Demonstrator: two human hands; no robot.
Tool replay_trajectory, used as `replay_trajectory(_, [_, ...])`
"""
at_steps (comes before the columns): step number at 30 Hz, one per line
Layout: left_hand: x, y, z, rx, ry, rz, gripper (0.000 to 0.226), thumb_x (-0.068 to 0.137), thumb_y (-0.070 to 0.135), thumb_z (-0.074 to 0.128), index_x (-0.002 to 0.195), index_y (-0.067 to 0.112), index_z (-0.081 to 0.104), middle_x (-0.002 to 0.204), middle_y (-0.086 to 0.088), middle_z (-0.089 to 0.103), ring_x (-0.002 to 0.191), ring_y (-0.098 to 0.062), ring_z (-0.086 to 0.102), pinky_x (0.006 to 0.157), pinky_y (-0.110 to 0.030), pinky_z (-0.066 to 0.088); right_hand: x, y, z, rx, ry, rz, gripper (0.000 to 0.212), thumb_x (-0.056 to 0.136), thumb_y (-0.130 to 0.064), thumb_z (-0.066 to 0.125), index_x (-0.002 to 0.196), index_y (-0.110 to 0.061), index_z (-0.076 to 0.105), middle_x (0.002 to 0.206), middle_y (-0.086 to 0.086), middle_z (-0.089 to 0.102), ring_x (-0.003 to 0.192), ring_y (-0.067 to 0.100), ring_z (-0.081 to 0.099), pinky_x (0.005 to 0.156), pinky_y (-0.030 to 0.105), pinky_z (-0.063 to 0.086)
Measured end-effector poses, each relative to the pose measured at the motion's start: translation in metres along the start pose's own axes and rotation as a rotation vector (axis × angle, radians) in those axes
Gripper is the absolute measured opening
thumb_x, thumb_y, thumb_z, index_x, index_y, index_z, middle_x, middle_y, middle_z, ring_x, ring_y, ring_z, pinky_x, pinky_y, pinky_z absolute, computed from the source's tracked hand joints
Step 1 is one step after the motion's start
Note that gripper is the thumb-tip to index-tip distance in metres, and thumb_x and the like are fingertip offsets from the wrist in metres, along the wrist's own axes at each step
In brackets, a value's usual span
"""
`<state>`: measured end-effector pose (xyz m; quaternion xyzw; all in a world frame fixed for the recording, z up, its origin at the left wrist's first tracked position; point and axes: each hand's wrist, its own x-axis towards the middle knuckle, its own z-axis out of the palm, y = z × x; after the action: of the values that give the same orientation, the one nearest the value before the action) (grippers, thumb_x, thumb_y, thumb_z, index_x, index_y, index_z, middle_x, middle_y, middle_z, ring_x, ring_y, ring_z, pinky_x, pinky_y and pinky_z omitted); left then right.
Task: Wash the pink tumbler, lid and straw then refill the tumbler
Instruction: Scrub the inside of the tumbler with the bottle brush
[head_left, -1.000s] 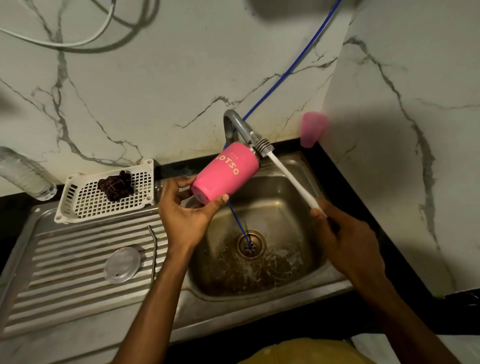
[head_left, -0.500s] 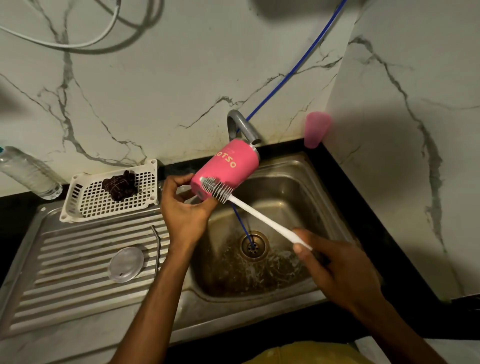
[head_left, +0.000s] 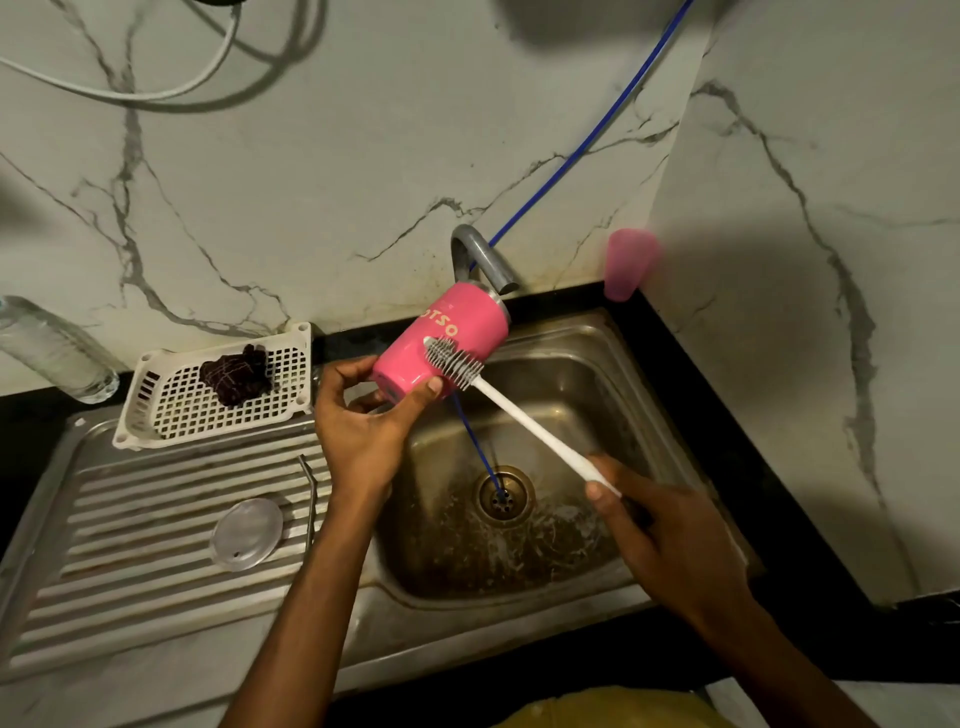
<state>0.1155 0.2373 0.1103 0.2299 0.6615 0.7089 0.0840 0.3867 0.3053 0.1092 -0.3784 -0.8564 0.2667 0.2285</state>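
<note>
The steel sink unit fills the lower part of the view, with its ribbed drainboard on the left and its basin on the right. A white basket sits at the drainboard's back edge and holds a dark scrubber. A clear bottle lies tilted past the unit's back left corner.

The left hand reaches over the basin's back left corner and grips the base end of the pink tumbler, thumb and fingers curled round it. The tumbler is held in the air, tilted, with its other end up beside the spout of the tap. The right hand is over the basin's front right part, fingers closed round the handle of a white brush. The brush's bristle head lies against the tumbler's outer side.

A blue hose runs down the wall and into the basin's drain. A pink cup stands at the counter's back right corner.

The clear lid lies flat in the middle of the drainboard. The thin metal straw lies just beside it, near the drainboard's edge by the basin.
</note>
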Motion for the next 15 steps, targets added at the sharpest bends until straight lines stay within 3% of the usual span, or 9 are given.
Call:
replay_trajectory(4, [0.001, -0.005, -0.006, -0.004, -0.005, -0.048, 0.061, 0.050, 0.037, 0.098, 0.099, 0.030, 0.062, 0.113, 0.003, 0.066, 0.105, -0.028, 0.069, 0.083, -0.053, 0.060, 0.009, 0.013, -0.006, -0.034, 0.072, 0.006, 0.037, 0.096, -0.065, 0.039, 0.131, -0.060, 0.052, 0.051, -0.010, 0.054, 0.049, 0.004, 0.058, 0.044, 0.021, 0.046])
replay_trajectory(6, [0.000, -0.004, -0.004, -0.005, -0.004, -0.070, 0.061, 0.051, 0.039, 0.099, 0.100, 0.029, 0.063, 0.113, 0.004, 0.066, 0.105, -0.029, 0.069, 0.082, -0.059, 0.059, 0.016, 0.018, -0.007, -0.024, 0.121, 0.078, 0.039, 0.096, -0.068, 0.038, 0.127, -0.055, 0.058, 0.052, -0.007, 0.057, 0.050, 0.004, 0.059, 0.047, 0.026, 0.050])
replay_trajectory(9, [-0.002, -0.003, -0.001, -0.041, -0.005, -0.142, 0.059, 0.052, 0.039, 0.099, 0.098, 0.028, 0.063, 0.112, 0.009, 0.065, 0.109, -0.026, 0.068, 0.085, -0.061, 0.058, 0.021, 0.014, -0.005, 0.015, 0.146, 0.111, 0.038, 0.097, -0.065, 0.042, 0.128, -0.050, 0.059, 0.051, -0.004, 0.056, 0.046, 0.006, 0.058, 0.047, 0.032, 0.052])
replay_trajectory(12, [-0.002, -0.002, 0.001, -0.151, -0.016, -0.226, 0.055, 0.053, 0.028, 0.099, 0.094, 0.023, 0.061, 0.114, 0.000, 0.064, 0.112, -0.033, 0.067, 0.082, -0.061, 0.058, 0.017, 0.006, -0.002, 0.031, 0.132, 0.095, 0.039, 0.097, -0.064, 0.040, 0.129, -0.051, 0.059, 0.051, -0.007, 0.056, 0.047, 0.007, 0.057, 0.045, 0.031, 0.050])
replay_trajectory(15, [-0.004, 0.003, 0.003, -0.287, -0.033, -0.344, 0.044, 0.060, 0.021, 0.087, 0.091, 0.019, 0.055, 0.114, -0.008, 0.062, 0.102, -0.034, 0.070, 0.065, -0.043, 0.064, 0.002, -0.003, 0.011, 0.030, 0.027, 0.016, 0.038, 0.098, -0.060, 0.040, 0.133, -0.053, 0.053, 0.051, -0.014, 0.051, 0.048, 0.010, 0.057, 0.044, 0.029, 0.049])
